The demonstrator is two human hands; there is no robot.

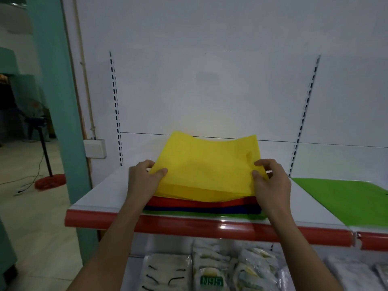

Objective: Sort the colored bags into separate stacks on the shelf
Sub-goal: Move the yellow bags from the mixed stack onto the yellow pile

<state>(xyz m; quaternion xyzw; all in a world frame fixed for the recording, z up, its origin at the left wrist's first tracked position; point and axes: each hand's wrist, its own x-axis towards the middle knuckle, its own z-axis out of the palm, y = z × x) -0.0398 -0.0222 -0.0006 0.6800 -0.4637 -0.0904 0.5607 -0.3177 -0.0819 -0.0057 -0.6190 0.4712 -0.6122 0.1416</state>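
Head view: we pinch the yellow bag (206,164) with left hand (144,177) and right hand (270,179) at its sides; it seems light, thin and floppy.

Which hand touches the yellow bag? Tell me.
Touching, both: the head view shows the left hand and right hand pinching the yellow bag at its side edges.

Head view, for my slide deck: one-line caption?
Both hands lift a yellow bag off the mixed stack on the shelf.
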